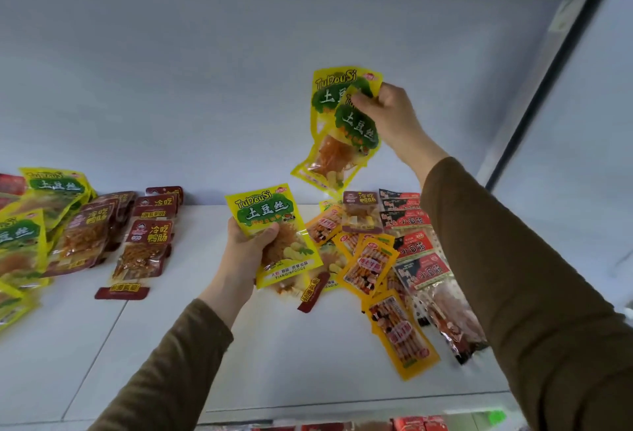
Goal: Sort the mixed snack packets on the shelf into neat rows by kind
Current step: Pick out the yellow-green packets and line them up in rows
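Note:
My left hand (248,247) holds one yellow-and-green potato-shred packet (274,235) upright over the white shelf (281,355). High above the shelf, my right hand (387,112) pinches two more of the same yellow packets (339,129) by their top edges; they hang down, overlapping. Below them lies a mixed pile (383,259) with orange skewer packets (370,266), black-and-red gluten packets (414,245) and a brown duck-intestine packet (361,211). At the left, brown duck-intestine packets (144,249) lie beside yellow potato-shred packets (20,242).
The shelf's white back wall (205,88) rises behind everything, and a white side panel (582,122) closes the right end. A clear wrapped packet (452,324) lies at the pile's right edge. Red packages (411,423) show on the shelf below.

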Available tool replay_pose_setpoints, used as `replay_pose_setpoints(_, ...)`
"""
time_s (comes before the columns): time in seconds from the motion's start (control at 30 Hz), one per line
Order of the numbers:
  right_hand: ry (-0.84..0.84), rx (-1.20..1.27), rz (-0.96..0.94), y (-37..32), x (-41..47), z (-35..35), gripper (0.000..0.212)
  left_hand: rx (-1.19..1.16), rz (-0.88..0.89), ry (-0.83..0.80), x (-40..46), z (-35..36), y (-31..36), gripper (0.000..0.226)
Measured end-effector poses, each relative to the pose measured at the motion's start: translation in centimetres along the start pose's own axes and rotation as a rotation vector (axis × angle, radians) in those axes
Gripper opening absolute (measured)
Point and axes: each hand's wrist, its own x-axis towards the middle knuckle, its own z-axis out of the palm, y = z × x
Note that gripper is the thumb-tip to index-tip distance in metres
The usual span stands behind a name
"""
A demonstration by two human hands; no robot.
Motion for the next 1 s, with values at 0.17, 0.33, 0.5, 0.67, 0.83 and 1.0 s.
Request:
replay_pose_setpoints(0.17, -0.252, -0.027, 0.135, -0.4, -3.8, 0.1, 0.023, -0.137, -0.234, -0.079, -1.3, 1.5, 2.0, 0.04)
replay_pose_setpoints(0.33, -0.454, -0.249, 0.225, 1.6, -10.9, 3.9, 0.023, -0.207, -0.361, -0.454, -4.5, 3.3, 3.3, 0.089)
replay_pose_setpoints(0.5, -0.275, -0.437, 0.123, 3.0, -12.9, 6.3, 0.036, 0.073, -0.32, -0.488, -4.9, 3.2, 1.5, 0.096)
replay_pose_setpoints(0.67, -0.233, -0.061, 0.325, 3.8, -14.3, 8.2, 0.058, -0.032, -0.237, -0.41, -5.5, 2.0, 0.8, 0.069)
replay_pose_setpoints(0.83, -0.208, 0.131, 0.427, 4.3, -14.8, 5.6, 0.024, -0.089, -0.183, -0.241, -5.3, -1.7, 0.9, 0.051)
replay_pose_setpoints(1.0, -0.194, -0.398, 0.308, 6.6, -15.3, 3.5, 0.026, -0.155, -0.163, -0.116, -4.7, -5.2, 0.5, 0.063)
